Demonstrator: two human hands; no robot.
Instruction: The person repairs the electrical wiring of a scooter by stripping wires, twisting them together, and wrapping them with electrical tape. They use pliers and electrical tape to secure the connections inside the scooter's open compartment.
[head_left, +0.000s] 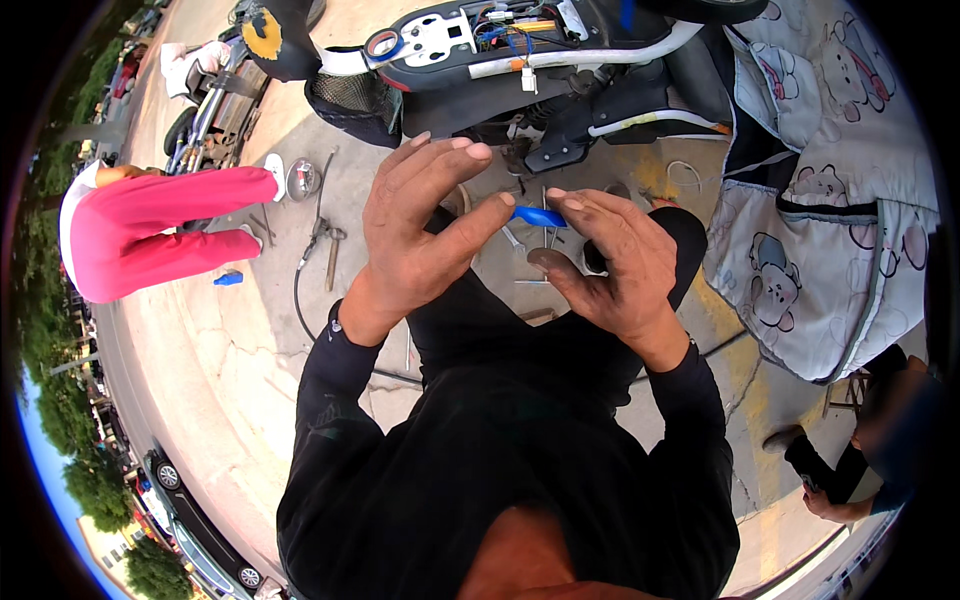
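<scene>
My left hand [425, 225] is raised in front of me, fingers stretched out and thumb apart from them. Facing it, my right hand [620, 260] has its thumb held away from its extended fingers. A short bright blue piece [539, 216] shows between the left thumb tip and the right fingertips. Its kind is unclear, and I cannot tell whether the hands touch it or it lies behind them. Metal hand tools, among them an open-ended wrench [513, 239], lie on the ground beyond, partly hidden by my hands.
Ahead, a scooter [480, 75] lies on its side with wiring exposed; a tape roll [383, 44] rests on it. A hammer [333, 258] and cable lie left, near a person in pink trousers [165, 220]. A patterned quilted cover [830, 220] hangs right, near another seated person.
</scene>
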